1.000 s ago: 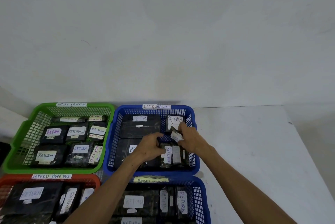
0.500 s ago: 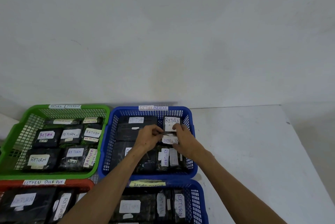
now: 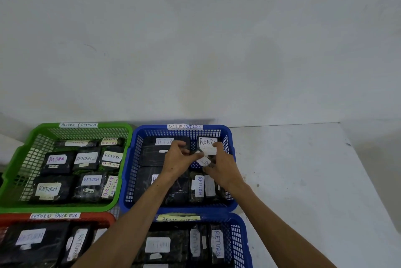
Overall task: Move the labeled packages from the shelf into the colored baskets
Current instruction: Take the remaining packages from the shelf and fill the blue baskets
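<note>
Small black package (image 3: pixel 204 160) with white paper RETURN label now sits tilted; 0.5 s ago it lay flat. It is over the far blue mesh basket (image 3: pixel 130 172), pinched by left hand (image 3: pixel 176 159) and right hand (image 3: pixel 223 164) fingertips. Glossy black plastic-wrapped packages lie underneath.

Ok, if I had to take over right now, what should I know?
Left hand and right hand: both pinch one small labeled package over the far blue basket.
Things: packages already lie in the green basket, red basket and near blue basket.
Done: all four baskets hold packages.
Left: set this package down. No shelf is in view, so I can't tell what remains.
</note>
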Demonstrator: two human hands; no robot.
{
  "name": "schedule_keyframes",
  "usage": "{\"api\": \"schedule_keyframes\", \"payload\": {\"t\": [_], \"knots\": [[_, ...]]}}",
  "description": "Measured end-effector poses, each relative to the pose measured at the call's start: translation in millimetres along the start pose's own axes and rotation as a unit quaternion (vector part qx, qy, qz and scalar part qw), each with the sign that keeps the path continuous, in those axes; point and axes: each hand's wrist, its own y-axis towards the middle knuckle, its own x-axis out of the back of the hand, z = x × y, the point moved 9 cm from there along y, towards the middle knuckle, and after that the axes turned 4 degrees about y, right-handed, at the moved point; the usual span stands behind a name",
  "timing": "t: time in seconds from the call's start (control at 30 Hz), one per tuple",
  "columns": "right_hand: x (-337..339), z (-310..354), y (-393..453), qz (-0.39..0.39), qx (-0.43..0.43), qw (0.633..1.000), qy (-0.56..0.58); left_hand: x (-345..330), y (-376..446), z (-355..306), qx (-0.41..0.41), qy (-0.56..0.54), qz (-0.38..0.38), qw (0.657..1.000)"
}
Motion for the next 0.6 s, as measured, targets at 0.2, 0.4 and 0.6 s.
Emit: {"api": "schedule_keyframes", "payload": {"t": [0.2, 0.4, 0.6], "knots": [[1.9, -13.1, -8.5, -0.005, -0.088, 0.985, 0.147, -34.0, -14.3, 10.8, 0.085, -0.116, 0.107, 0.984], [7.9, -1.3, -4.4, 0.006, -0.018, 0.999, 0.048, -21.7, -1.1, -2.4, 0.009, -0.047, 0.112, 0.993], [-2.6, 14.4, -1.9, 0.027, 0.119, 0.940, -0.318, -26.8, 8.4, -11.6, -0.095, 0.161, 0.168, 0.968]]}}
